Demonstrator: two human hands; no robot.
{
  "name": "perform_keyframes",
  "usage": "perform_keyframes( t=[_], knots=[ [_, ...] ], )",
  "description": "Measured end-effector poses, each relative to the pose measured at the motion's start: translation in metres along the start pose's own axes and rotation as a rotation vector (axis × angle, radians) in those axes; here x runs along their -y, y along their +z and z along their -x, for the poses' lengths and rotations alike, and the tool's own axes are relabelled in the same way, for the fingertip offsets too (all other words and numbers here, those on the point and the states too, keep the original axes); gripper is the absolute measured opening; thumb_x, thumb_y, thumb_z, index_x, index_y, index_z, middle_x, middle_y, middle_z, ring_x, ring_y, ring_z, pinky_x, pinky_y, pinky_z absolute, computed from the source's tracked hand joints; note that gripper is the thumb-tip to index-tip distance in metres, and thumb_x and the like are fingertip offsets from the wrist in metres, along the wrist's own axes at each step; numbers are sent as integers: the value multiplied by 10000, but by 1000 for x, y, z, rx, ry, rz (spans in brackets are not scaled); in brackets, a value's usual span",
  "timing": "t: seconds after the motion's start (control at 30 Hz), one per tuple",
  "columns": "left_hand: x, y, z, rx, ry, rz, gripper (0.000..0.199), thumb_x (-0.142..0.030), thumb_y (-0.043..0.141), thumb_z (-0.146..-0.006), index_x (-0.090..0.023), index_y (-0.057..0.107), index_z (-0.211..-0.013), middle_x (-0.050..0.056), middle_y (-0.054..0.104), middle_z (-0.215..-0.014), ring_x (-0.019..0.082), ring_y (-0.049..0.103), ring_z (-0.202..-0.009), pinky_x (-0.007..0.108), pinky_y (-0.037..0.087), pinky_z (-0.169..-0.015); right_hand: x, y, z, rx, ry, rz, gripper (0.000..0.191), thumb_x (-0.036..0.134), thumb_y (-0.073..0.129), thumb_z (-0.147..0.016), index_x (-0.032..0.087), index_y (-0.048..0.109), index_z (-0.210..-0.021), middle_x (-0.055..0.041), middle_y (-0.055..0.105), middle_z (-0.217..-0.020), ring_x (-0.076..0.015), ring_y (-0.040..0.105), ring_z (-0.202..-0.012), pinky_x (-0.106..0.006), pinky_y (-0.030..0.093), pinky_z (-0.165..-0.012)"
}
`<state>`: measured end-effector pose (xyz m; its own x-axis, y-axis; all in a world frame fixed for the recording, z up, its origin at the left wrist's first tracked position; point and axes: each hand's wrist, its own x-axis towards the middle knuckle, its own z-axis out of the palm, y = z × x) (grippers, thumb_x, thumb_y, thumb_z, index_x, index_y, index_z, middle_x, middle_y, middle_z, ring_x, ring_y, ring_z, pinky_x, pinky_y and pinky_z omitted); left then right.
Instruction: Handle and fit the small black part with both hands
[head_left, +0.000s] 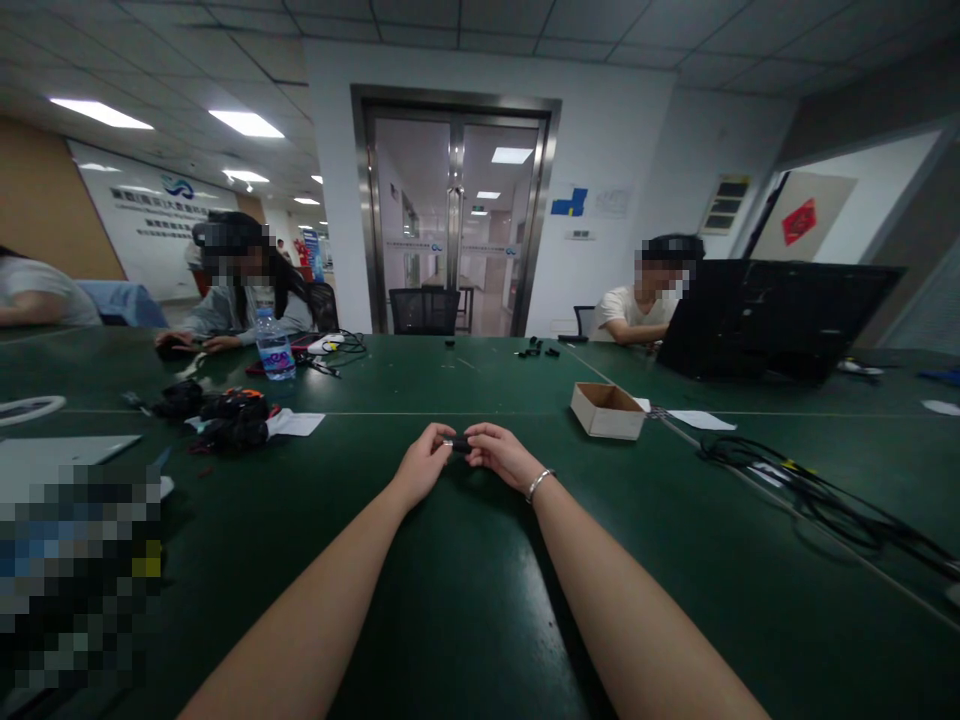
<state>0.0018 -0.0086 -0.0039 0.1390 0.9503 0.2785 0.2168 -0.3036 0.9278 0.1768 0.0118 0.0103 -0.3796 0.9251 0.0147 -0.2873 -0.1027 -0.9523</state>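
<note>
Two bare hands meet, fingers bent, at the ends of converging forearms.
The left forearm (pixel 300 610) and right forearm (pixel 637 610) slant inward over the surface (pixel 457 610), toward its far edge but well apart from it. The left hand (pixel 424 468) and right hand (pixel 508 462) face each other, fingertips pinched and close together; the right fingers curl inward. Both wrists look nearly straight, the hands about level.
</note>
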Motion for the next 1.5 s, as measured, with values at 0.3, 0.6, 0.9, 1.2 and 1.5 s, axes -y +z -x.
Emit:
perform_keyframes(
  t=[0.3, 0.6, 0.9, 1.2, 1.5],
  knots=[
    [0, 0, 0, 13, -26, 27, 302, -401, 459, -844, -202, 554, -1051, -31, 499, -649, 105, 462, -548, 203, 328, -501, 0, 0, 0, 27, 5, 15, 164, 100, 695, -733, 121, 613, -873, -14, 623, -646, -96, 622, -542, -169, 532, -530],
    [-10, 0, 1, 45, -53, 53, 355, -424, 435, -834, -168, 583, -1030, -35, 480, -565, 102, 424, -490, 208, 328, -490, 0, 0, 0, 61, -9, 17, 191, 95, 684, -705, 121, 608, -878, -12, 633, -649, -93, 620, -540, -165, 529, -538],
    [-4, -1, 1, 43, -45, 76, 386, -472, 415, -856, -171, 583, -1028, -23, 500, -606, 104, 440, -504, 215, 339, -495, 3, 1, 2, 38, 14, 15, 174, 83, 677, -727, 124, 609, -882, -18, 631, -667, -97, 630, -558, -166, 537, -551],
    [-4, -1, 0, 23, -36, 40, 370, -459, 500, -812, -181, 585, -1040, -12, 535, -687, 102, 458, -532, 215, 342, -505, 1, 0, 1, 33, 2, 9, 176, 98, 688, -720, 130, 612, -875, -7, 623, -663, -95, 628, -557, -168, 535, -543],
    [-6, 0, 1, 26, -18, 22, 342, -428, 506, -805, -175, 603, -1013, -7, 539, -680, 111, 469, -550, 224, 373, -531, 2, 1, 2, 28, 4, 3, 168, 92, 681, -724, 130, 610, -872, -7, 620, -648, -92, 619, -549, -166, 527, -544]
  ],
)
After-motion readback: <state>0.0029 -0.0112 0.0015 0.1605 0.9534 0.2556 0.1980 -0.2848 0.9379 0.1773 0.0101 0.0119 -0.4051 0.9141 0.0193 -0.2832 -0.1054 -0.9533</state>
